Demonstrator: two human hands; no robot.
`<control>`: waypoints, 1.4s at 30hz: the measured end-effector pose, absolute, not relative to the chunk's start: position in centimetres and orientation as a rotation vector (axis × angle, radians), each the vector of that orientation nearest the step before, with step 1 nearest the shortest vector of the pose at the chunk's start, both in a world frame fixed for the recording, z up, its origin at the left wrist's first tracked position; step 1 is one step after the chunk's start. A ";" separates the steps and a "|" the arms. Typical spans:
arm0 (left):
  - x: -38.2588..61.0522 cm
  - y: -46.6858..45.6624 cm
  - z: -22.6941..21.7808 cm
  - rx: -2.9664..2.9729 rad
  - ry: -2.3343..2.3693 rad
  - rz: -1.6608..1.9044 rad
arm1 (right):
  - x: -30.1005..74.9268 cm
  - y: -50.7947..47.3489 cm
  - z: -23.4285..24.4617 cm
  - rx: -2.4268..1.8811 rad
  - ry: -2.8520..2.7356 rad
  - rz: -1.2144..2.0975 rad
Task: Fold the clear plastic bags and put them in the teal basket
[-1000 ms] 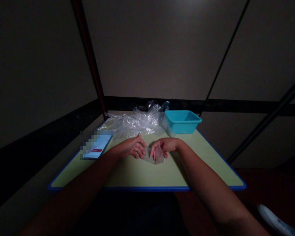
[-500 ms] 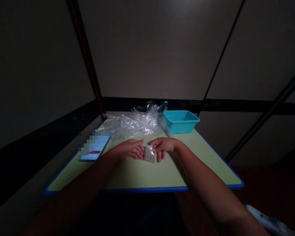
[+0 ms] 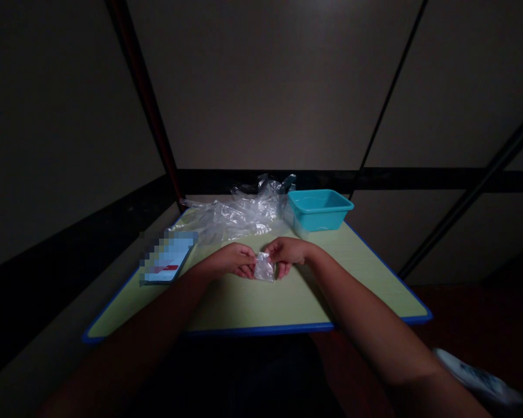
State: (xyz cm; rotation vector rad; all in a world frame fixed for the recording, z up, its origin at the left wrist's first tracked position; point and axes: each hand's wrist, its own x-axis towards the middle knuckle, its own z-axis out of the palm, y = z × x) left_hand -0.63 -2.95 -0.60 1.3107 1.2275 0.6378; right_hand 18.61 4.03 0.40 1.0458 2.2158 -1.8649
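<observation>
Left fingers (image 3: 249, 261): had just pinched edge of plastic packet (image 3: 264, 269)
Right fingers (image 3: 275, 251): gripped opposite side
Packet: became steadied two-handed

Over the counter (image 3: 261, 307), a plastic packet (image 3: 264, 270) sits between the two hands — left hand (image 3: 239, 260) on one side, right hand (image 3: 286, 252) on the other. Beyond them I see heaped plastic film (image 3: 239, 216), with a tub (image 3: 325, 219) just beside it, behind the right hand. A tablet (image 3: 174, 258) lies left of the left hand; the wall (image 3: 265, 87) stands behind everything.
</observation>
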 end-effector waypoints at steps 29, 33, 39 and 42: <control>-0.9 -2.5 -1.1 1.578 1.488 0.659 | 17.6 3.6 0.2 1.178 2.660 -1.676; -0.8 -2.7 -0.7 1.591 1.487 0.620 | 17.6 3.6 0.1 1.181 2.662 -1.644; -0.6 -3.0 -0.1 1.647 1.668 0.504 | 17.4 3.3 0.2 1.206 2.632 -1.680; -0.4 -3.1 -0.1 1.662 1.738 0.497 | 17.4 3.1 0.2 1.218 2.666 -1.677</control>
